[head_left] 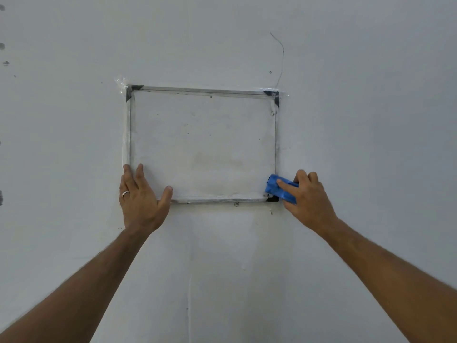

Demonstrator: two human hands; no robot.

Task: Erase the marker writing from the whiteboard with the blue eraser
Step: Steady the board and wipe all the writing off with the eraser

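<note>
Down low, right hand (308,196) presses blue eraser (277,189) to whiteboard (202,144).

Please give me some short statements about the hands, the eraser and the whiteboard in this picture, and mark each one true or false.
1. The right hand grips the blue eraser. True.
2. The eraser is at the top left corner of the whiteboard. False: it is at the bottom right corner.
3. The left hand lies flat on the bottom left corner. True.
4. Bold writing fills the board. False: only faint smudges show.
</note>
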